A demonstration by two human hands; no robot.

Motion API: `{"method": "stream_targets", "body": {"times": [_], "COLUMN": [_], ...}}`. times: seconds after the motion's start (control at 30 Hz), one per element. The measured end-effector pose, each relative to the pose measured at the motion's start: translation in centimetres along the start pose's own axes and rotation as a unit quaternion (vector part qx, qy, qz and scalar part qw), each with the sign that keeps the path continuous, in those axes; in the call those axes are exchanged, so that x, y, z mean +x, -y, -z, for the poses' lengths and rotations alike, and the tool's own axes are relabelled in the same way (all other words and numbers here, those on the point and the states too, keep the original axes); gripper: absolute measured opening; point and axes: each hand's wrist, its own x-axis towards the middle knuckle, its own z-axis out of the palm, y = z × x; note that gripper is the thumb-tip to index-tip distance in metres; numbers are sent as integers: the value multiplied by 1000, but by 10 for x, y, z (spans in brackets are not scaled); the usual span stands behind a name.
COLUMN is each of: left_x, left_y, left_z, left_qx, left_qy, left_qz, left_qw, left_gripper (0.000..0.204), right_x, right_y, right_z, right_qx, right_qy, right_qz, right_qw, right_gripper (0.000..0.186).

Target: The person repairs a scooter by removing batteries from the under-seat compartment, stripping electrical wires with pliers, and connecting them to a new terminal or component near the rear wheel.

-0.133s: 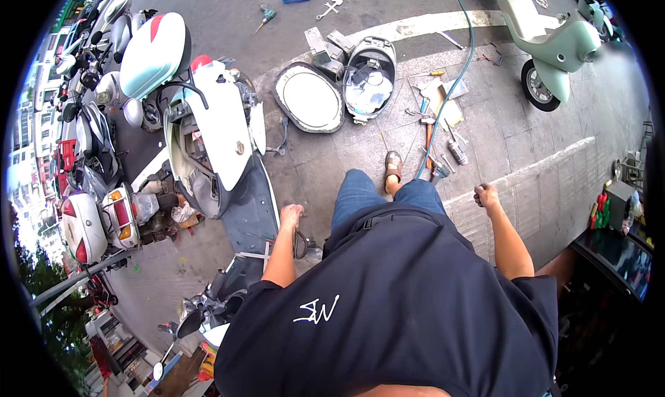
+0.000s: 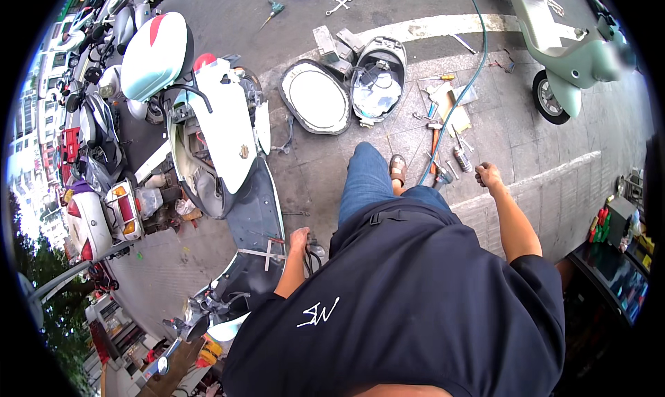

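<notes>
Hands, two, curl: left hand (image 2: 299, 238) near one cross-shaped tool (image 2: 268, 254) at the edge of the scooter floorboard (image 2: 255, 213), right hand (image 2: 490, 176) above pavement (image 2: 512, 141); whether either grip holds anything cannot be told. Beyond, one oval tub (image 2: 402, 65) by the pavement's far edge contains crumpled pale plastic (image 2: 377, 101).

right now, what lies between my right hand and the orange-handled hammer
In the head view, a slim can and a thin metal tool lie between your right hand and the orange-handled hammer.
</notes>
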Motion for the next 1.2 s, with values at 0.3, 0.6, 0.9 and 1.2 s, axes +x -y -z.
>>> {"method": "stream_targets", "body": {"times": [0.3,0.6,0.9,1.2], "left_x": [19,15,-72,-173], "left_y": [-121,-387,-244,-196], "left_z": [-94,-173,-362,-468], "left_qx": [-92,-188,167,326], "left_qy": [-6,-18,-89,59], "left_qz": [21,-153,52,124], "left_qw": [996,970,981,935], "left_gripper": [15,10,23,19], "right_x": [119,286,553,784], "right_y": [284,417,478,414], "right_z": [-2,27,-61,-162], "right_qx": [-176,-388,-510,-499], "right_qy": [49,77,144,144], "right_qz": [241,265,290,374], "right_qw": [953,879,797,768], "right_gripper": [31,35,41,59]}}
